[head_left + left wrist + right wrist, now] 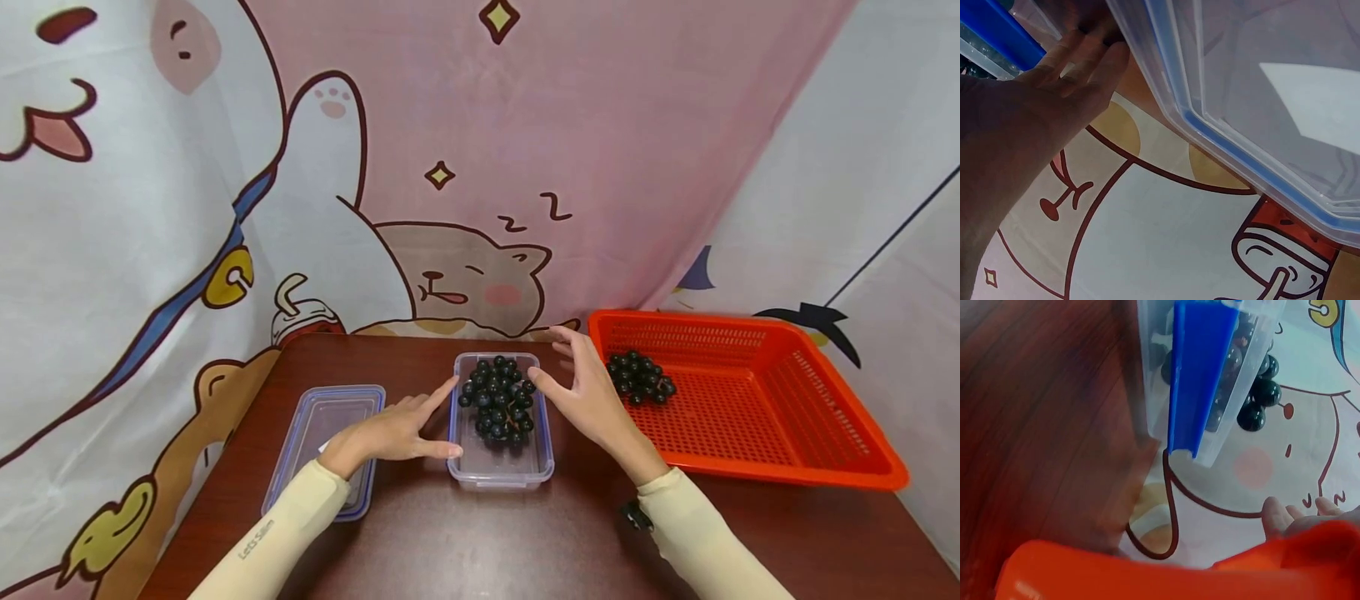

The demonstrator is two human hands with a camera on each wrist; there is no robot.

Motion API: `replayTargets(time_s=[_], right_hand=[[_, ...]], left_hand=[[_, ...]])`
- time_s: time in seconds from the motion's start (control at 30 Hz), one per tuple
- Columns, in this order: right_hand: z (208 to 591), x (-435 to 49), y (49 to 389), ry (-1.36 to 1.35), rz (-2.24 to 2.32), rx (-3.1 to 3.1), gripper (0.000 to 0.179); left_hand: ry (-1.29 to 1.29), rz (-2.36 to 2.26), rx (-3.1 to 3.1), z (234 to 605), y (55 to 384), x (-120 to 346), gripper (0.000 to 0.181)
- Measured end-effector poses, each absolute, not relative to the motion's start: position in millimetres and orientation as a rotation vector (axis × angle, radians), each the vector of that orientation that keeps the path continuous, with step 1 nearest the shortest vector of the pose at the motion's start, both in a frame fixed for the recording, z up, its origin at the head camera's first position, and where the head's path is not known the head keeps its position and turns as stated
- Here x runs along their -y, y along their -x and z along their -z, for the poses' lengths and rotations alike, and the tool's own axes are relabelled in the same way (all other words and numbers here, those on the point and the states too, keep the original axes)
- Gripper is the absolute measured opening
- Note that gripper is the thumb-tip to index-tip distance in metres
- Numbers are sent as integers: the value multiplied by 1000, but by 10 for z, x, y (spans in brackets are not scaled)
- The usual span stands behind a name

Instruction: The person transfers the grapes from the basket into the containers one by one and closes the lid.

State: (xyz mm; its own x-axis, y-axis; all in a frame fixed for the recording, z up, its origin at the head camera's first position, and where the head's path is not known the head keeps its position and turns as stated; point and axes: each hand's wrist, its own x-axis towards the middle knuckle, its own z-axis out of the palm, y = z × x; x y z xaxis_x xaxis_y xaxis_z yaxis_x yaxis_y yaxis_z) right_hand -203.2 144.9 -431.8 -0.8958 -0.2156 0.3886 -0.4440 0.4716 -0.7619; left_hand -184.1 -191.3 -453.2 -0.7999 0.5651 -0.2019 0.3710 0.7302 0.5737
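Note:
A bunch of dark grapes (498, 400) lies in a clear plastic food container (501, 481) in the middle of the table. Its blue side latch (1197, 375) shows in the right wrist view, with some grapes standing above the rim. My left hand (401, 429) is at the container's left side, index finger and thumb spread along the edge. On the right, my right hand (588, 396) hovers with fingers apart, its thumb tip close to the grapes. Both hands hold nothing. Under my left wrist lies a clear lid (341, 406) with a blue seal.
An orange plastic basket (780, 468) stands on the right of the brown table (480, 542). Inside its left end sits another bunch of dark grapes (640, 377). A cartoon-printed cloth (637, 125) hangs behind the table.

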Motion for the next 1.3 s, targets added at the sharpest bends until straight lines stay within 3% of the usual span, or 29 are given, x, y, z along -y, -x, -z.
replayTargets(time_s=[0.43, 1.3], right_hand=[[4338, -1699, 2071, -494, -1386, 2480, 67], [4268, -2437, 2238, -429, -1235, 2673, 70]], left_hand=[[-680, -725, -2564, 4573, 1814, 2009, 113], [-733, -737, -2605, 4582, 1862, 1921, 113]])
